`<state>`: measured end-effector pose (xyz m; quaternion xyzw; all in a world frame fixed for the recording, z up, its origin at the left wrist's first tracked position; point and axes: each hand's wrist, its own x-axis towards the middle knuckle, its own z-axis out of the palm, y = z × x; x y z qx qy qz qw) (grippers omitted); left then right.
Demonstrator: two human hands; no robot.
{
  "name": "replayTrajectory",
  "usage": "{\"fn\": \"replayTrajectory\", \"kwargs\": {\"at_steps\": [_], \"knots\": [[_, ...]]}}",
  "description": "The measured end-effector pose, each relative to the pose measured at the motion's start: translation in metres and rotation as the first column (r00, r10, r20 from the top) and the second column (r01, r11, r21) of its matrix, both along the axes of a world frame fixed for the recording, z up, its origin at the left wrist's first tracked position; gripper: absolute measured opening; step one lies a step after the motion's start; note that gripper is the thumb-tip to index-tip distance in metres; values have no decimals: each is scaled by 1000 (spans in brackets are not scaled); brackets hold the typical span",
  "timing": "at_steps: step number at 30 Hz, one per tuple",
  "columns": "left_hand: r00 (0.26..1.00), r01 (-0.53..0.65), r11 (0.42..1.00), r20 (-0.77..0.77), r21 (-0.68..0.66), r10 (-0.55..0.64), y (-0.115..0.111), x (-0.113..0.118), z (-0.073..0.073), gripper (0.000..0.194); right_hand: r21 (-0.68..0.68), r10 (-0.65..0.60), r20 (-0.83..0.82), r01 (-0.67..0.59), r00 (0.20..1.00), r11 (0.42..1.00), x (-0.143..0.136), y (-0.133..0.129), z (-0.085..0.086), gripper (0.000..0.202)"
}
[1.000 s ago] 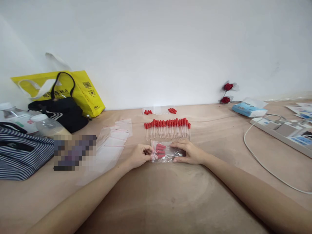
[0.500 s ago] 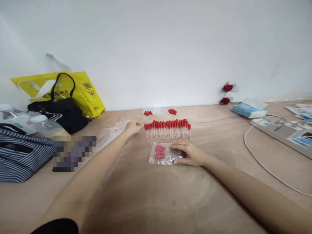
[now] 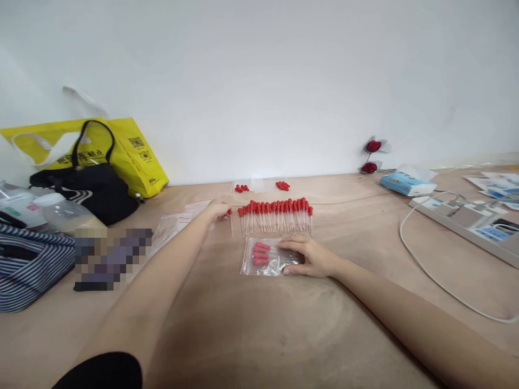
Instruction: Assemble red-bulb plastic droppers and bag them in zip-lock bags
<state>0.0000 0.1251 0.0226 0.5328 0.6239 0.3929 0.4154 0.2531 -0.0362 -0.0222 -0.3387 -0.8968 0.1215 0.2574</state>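
Observation:
At the left end of a row of red-bulbed droppers (image 3: 275, 213), my left hand (image 3: 219, 209) is closed, fingertips on the red bulb of a single dropper (image 3: 231, 222). That dropper stands slightly apart from the row, its clear stem pointing toward me. Nearer to me lies a clear zip bag (image 3: 273, 267) with several red-bulbed droppers inside, bulbs toward its red-lined left edge. My right hand (image 3: 310, 256) rests on the bag's right end, thumb and fingers spread apart. The hand covers that end of the bag.
Flat zip bags (image 3: 174, 224) lie under and beside my left forearm. Behind the row are two small groups of red bulbs (image 3: 242, 188) on clear bags. A yellow bag (image 3: 138, 162) and striped pouch (image 3: 36, 265) stand left; tissues (image 3: 407, 183) and a power strip (image 3: 458, 227) lie right.
A single dropper now shows at my left fingertips, apart from the row's left end. My right hand stays on the bag. The whole view has shifted slightly.

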Motion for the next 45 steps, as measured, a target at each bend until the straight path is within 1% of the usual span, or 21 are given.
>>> {"fn": "replayTrajectory", "kwargs": {"at_steps": [3,6,8,9,11,14,17,20,23,26,28,30,35,38,41,43,45], "knots": [[996,-72,997,54,6,72,-23,-18,4,26,3,-5,3,5,1000,1000,0,0,0,56],[981,-156,981,137,119,139,-61,-35,4,11,7,-4,4,4,1000,1000,1,0,-1,55],[969,-197,961,189,192,160,-89,-40,-1,8,9,-1,1,1,1000,1000,1,1,-2,55],[962,-210,953,219,220,161,-103,-41,-5,8,11,0,-2,0,1000,1000,1,1,-2,55],[930,-242,930,338,276,142,-125,-40,-13,16,11,-2,-9,2,1000,1000,1,1,-3,56],[901,-271,912,413,307,129,-143,-33,-24,28,6,-3,-13,3,1000,1000,2,1,-4,56],[887,-287,905,444,315,127,-149,-25,-30,32,3,-11,-13,11,1000,1000,2,1,-5,56],[884,-284,906,452,314,120,-151,-22,-32,33,-1,-17,-8,17,1000,1000,2,1,-5,56],[886,-284,895,450,343,109,-152,-23,-32,32,-7,-19,-2,19,1000,1000,2,1,-4,55],[879,-322,866,461,384,123,-150,-26,-29,28,-11,-26,3,26,1000,1000,2,0,-4,55],[868,-348,858,475,379,142,-148,-27,-28,27,-12,-18,6,18,1000,1000,3,0,-4,55],[864,-347,870,481,351,151,-146,-27,-28,27,-12,-11,4,11,1000,1000,3,1,-4,55],[879,-286,910,460,300,125,-150,-23,-33,32,-12,-23,-2,23,1000,1000,3,1,-5,56],[899,-206,946,430,249,82,-154,-20,-34,33,-6,-14,-8,14,1000,1000,3,1,-5,55],[927,-57,983,375,173,-12,-158,-19,-32,33,-8,-7,-8,7,1000,1000,3,1,-4,55],[948,45,989,306,142,-87,-160,-21,-30,32,-7,-10,-6,10,1000,1000,3,0,-4,55],[963,166,978,193,129,-189,-161,-24,-27,29,-5,-12,0,12,1000,1000,3,0,-3,55]]}}
